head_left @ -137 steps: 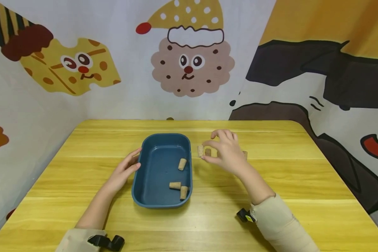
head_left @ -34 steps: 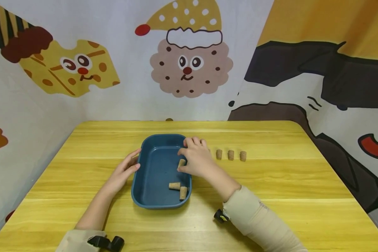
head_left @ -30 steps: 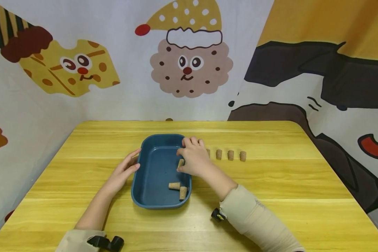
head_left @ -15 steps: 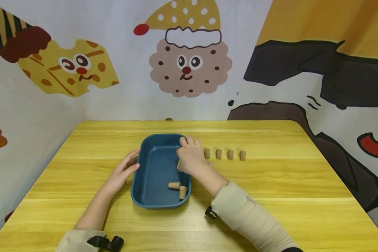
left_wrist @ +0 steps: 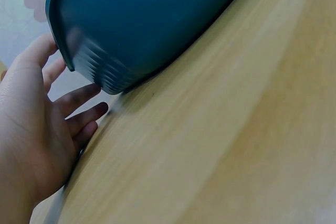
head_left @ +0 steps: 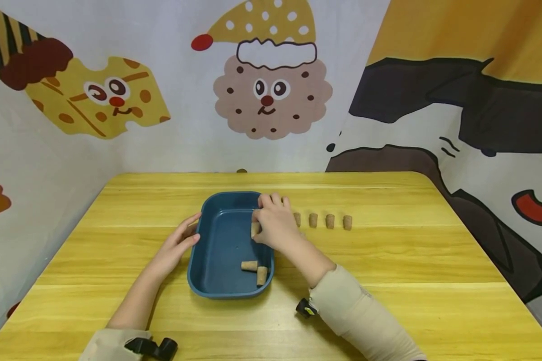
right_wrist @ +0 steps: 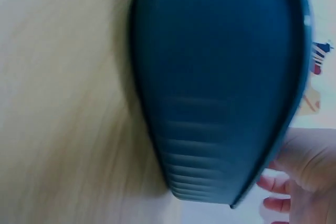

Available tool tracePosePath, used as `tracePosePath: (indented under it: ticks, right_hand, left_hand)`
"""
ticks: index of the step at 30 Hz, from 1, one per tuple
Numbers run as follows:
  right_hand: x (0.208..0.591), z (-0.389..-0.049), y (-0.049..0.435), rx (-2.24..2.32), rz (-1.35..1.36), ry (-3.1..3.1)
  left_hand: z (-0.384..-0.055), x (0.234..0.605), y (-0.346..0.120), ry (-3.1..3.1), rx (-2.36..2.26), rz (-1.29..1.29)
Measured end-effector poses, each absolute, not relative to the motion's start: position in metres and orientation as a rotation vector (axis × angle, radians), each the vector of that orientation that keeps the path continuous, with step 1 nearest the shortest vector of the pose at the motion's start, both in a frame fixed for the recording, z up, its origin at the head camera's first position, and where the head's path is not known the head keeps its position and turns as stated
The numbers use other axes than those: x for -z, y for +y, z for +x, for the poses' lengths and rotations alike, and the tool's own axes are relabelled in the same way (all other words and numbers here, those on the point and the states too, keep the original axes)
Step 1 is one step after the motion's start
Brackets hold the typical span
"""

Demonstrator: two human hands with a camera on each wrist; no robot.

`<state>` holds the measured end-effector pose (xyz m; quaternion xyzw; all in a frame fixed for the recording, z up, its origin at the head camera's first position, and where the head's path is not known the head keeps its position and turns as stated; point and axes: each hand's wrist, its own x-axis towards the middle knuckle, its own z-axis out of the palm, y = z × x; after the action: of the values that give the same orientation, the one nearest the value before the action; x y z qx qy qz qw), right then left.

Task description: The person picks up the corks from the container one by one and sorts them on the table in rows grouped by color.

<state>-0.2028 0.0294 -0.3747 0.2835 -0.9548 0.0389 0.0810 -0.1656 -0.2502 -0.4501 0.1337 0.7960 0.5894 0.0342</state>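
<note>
Inside the tray, my right hand is pinching a cork, likely light and firm, best held mid-side; my left hand, fingers relaxed, is touching the tray's left side.

Seven corks show: four on the tabletop, two lying in the tray, one in the right hand. One tray, one tabletop, one left hand, one right hand, two sleeves.
</note>
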Motion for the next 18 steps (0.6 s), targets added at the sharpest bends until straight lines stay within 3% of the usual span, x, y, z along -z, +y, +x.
tracePosePath:
  ticks: [18]
  right_hand:
    - [0.364,-0.188,0.099,-0.7,0.936,-2.567]
  left_hand:
    - [-0.165,0.45,-0.25,2.442,-1.812,0.403]
